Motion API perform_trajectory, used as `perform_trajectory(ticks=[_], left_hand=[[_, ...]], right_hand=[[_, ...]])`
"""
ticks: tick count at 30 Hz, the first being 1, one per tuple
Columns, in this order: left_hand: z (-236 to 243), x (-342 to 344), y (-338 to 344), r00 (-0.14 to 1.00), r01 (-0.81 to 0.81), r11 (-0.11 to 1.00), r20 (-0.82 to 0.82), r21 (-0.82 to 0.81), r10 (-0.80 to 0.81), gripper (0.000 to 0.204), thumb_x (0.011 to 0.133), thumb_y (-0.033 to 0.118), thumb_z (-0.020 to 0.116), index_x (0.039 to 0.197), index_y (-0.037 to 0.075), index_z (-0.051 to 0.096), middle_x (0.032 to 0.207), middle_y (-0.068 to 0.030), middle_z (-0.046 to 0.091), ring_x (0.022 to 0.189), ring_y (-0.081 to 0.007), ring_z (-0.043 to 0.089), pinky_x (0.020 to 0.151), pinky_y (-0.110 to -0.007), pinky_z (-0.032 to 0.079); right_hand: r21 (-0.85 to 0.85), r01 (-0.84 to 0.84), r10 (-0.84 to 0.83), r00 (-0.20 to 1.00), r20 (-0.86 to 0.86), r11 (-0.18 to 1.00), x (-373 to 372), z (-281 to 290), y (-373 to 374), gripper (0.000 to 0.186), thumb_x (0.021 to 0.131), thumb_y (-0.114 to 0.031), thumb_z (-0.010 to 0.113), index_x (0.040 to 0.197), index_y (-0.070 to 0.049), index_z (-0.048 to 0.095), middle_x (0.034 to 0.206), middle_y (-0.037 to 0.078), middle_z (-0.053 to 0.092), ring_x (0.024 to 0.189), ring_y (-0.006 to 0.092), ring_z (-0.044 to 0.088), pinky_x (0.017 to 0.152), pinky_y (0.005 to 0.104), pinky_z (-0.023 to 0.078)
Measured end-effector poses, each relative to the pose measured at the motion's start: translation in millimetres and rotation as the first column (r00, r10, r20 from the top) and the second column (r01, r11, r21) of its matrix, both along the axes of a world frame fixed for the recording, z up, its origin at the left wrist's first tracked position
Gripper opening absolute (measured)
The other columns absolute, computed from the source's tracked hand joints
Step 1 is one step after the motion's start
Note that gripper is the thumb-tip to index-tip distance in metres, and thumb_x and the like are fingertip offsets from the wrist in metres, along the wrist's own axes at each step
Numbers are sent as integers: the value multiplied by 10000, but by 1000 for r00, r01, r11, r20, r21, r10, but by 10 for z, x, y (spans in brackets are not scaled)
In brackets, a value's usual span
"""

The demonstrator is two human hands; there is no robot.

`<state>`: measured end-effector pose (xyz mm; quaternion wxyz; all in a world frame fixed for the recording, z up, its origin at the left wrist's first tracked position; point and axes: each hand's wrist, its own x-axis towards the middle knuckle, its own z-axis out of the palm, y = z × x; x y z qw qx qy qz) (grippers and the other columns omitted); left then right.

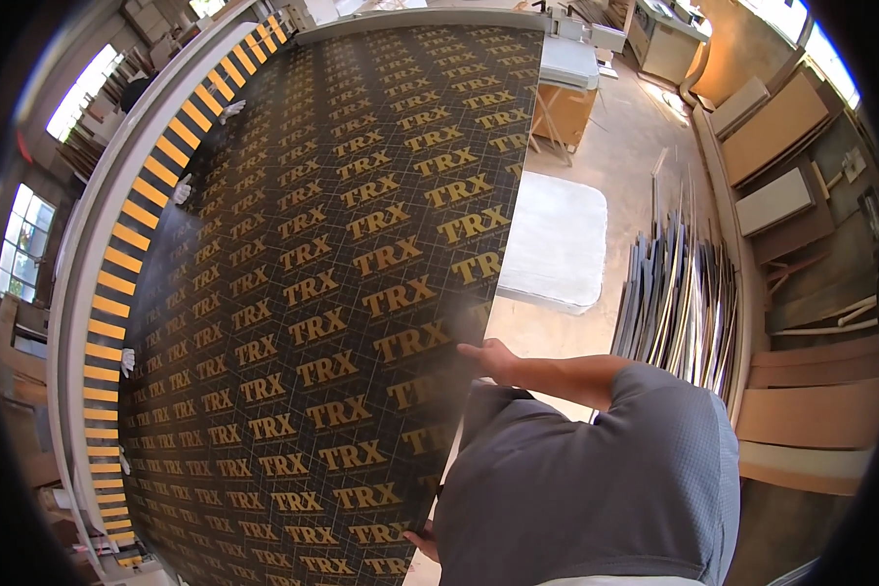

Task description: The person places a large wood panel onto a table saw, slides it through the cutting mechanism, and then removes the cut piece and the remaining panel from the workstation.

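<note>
Board: one, black with gold print, lying along striped rail; support hidden beneath. Right hand: half-curled at board's opposite edge, grip uncertain. Left hand: partly hidden, same edge, closure indeterminable. Progress: board apparently laid out; letting go outstanding.

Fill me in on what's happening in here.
A person in a grey shirt has the right hand and left hand at the near edge of a large dark panel with gold printing. Its far side runs along a yellow-and-black striped bar. How firmly they grip is hidden. Narrow strips are off right.
</note>
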<state>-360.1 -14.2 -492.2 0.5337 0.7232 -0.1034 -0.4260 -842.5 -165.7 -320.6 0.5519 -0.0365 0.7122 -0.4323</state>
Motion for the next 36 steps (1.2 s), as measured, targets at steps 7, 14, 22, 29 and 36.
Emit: perform_trajectory(ticks=[7,14,22,29,36], left_hand=[[164,-632,91,729,233,940,685,-249,1,664,1056,512,532,1363,-73,597,1119,-178,696,955,-249,663,885,-477,533],[-240,147,85,994,112,986,7,-127,-112,657,1076,440,522,1453,-96,479,1290,-235,646,1222,-312,599,1076,-440,460],[296,-163,-122,942,324,943,-113,73,-315,573,1078,371,565,1322,-148,562,1375,-199,624,1245,-227,550,1088,-342,405],[585,-302,-334,827,-152,970,-562,-187,21,520,1054,274,607,1403,-84,466,1374,-200,580,1209,-312,609,1056,-399,524],[729,-198,-412,808,-112,970,-588,-215,-37,442,1040,290,635,1290,-61,538,1209,-154,655,1029,-260,654,865,-352,573]], right_hand=[[-105,72,-64,995,76,992,-73,181,68,562,971,-454,705,1019,105,673,939,160,721,847,224,709,681,349,539],[-205,-11,22,998,51,979,5,29,-58,577,983,-440,680,1072,130,680,980,153,737,846,228,707,698,347,541],[-321,149,-59,960,274,935,-124,-631,-52,403,1008,-293,677,1228,43,646,1129,149,739,978,276,751,867,426,633],[-359,71,33,960,278,931,15,-439,-223,382,1038,-282,637,1292,0,591,1164,119,730,988,246,741,862,392,604],[-395,52,71,954,290,917,62,-533,-255,391,1045,-284,624,1288,19,582,1210,144,716,1044,260,730,981,426,582]])
